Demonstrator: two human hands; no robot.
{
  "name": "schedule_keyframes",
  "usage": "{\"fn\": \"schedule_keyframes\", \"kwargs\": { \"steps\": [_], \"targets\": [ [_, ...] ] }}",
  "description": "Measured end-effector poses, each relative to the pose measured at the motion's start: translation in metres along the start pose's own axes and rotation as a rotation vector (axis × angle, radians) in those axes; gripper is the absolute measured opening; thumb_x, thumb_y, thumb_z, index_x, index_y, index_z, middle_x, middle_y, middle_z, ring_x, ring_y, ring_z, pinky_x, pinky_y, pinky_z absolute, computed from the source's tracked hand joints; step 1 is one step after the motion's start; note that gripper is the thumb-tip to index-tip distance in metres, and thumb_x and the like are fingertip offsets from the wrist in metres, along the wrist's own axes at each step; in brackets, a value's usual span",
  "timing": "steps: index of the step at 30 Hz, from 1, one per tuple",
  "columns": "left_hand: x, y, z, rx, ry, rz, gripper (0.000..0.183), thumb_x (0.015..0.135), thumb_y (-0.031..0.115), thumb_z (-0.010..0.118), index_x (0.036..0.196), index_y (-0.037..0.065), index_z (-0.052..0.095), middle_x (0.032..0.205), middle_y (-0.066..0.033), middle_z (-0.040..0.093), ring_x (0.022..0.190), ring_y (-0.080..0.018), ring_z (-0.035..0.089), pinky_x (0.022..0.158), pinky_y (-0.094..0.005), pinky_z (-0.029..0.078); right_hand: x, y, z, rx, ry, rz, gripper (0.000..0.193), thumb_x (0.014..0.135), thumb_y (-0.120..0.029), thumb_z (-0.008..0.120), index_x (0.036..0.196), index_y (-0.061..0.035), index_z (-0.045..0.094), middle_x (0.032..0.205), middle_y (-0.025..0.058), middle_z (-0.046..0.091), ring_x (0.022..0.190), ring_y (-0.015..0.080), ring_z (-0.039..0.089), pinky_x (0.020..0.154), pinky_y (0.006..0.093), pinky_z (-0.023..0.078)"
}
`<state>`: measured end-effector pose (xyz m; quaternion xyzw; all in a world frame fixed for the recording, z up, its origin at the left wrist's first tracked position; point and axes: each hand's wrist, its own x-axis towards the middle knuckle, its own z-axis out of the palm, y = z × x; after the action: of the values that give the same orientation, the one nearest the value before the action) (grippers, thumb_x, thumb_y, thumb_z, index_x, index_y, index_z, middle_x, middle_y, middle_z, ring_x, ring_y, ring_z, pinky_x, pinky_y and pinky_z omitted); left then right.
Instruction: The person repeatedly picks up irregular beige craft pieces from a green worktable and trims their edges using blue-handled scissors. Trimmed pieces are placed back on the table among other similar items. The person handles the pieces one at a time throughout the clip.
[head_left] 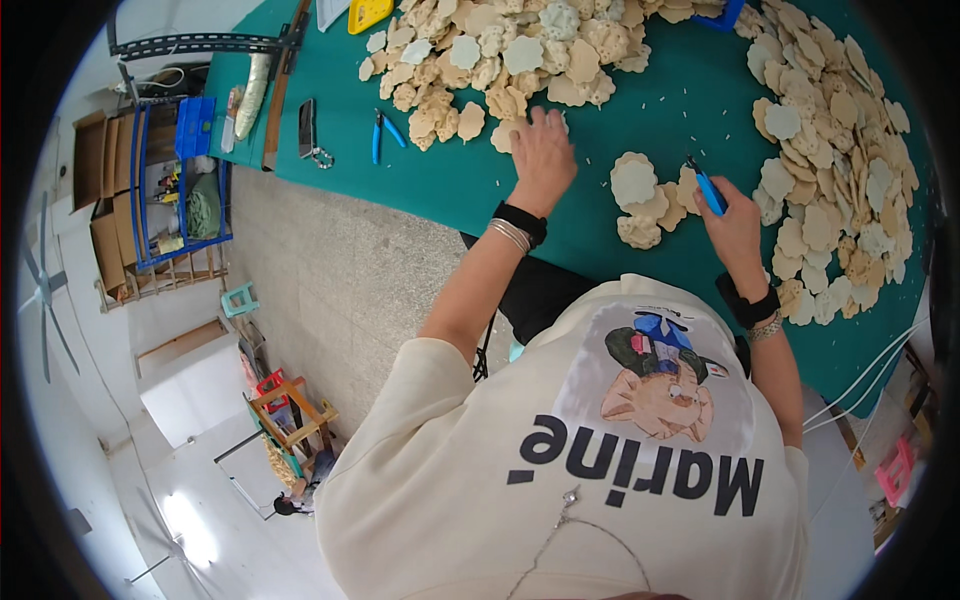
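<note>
My right hand (735,228) grips blue cutters (708,190) nr the small stack of beige flower pcs (640,200) on the green desk (480,180), left hand (543,150), fingers spread, presses a pc at the far heap (500,60) — I'd lift one pc only, w/o dragging others.

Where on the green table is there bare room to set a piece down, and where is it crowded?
Bare table lies between the top pile and the small stack, and between the spare cutters and the left hand. A narrower gap runs between the small stack and the right pile, where the right hand holds blue cutters. Both piles are crowded.
</note>
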<state>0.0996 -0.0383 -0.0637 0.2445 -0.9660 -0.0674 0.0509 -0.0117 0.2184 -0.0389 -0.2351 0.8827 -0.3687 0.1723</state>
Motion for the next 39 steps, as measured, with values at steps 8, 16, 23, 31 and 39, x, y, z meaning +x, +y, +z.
{"fn": "schedule_keyframes", "kwargs": {
  "steps": [8,16,23,31,39],
  "targets": [
    [0.014,-0.030,0.023,0.096,0.038,0.110,0.036,0.073,0.006,0.065,0.108,0.000,0.060,0.096,-0.0152,0.061,0.088,-0.0332,0.061,0.074,-0.0427,0.052,-0.003,-0.002,0.009,0.015,-0.026,-0.002,0.031,0.085,-0.019,0.069,0.112,-0.0064,0.068,0.080,0.0210,0.067,0.071,0.0376,0.066,0.064,0.0412,0.051],
    [0.009,-0.001,-0.010,-1.296,-0.563,-0.217,0.035,0.090,0.020,0.069,0.121,0.005,0.063,0.107,-0.0041,0.069,0.098,-0.0135,0.064,0.082,-0.0276,0.051,-0.002,-0.008,0.011,-0.001,-0.086,-0.140,0.036,0.085,-0.017,0.068,0.118,-0.0049,0.064,0.098,0.0186,0.068,0.083,0.0347,0.066,0.072,0.0397,0.052],
    [-0.012,0.038,-0.021,-1.573,-0.692,-0.145,0.031,0.092,0.017,0.069,0.120,0.006,0.063,0.106,-0.0031,0.069,0.097,-0.0110,0.063,0.085,-0.0266,0.050,-0.002,-0.020,0.004,0.004,-0.152,-0.152,0.038,0.084,-0.016,0.070,0.119,-0.0016,0.062,0.105,0.0167,0.067,0.081,0.0304,0.066,0.073,0.0382,0.053],
    [-0.009,0.041,-0.024,-1.580,-0.707,-0.117,0.027,0.093,0.010,0.065,0.120,0.005,0.063,0.104,-0.0040,0.071,0.097,-0.0122,0.065,0.086,-0.0274,0.051,-0.002,-0.019,0.000,-0.034,-0.157,-0.183,0.036,0.084,-0.013,0.068,0.119,-0.0036,0.063,0.102,0.0160,0.067,0.077,0.0300,0.065,0.070,0.0386,0.051],
    [-0.010,0.045,-0.024,-1.624,-0.667,-0.151,0.025,0.093,0.008,0.063,0.118,0.006,0.064,0.103,-0.0048,0.071,0.097,-0.0137,0.066,0.086,-0.0281,0.051,-0.004,-0.022,0.002,-0.072,-0.098,-0.177,0.028,0.085,-0.011,0.063,0.112,-0.0060,0.067,0.086,0.0198,0.067,0.077,0.0384,0.064,0.068,0.0424,0.050]
  ]
}}
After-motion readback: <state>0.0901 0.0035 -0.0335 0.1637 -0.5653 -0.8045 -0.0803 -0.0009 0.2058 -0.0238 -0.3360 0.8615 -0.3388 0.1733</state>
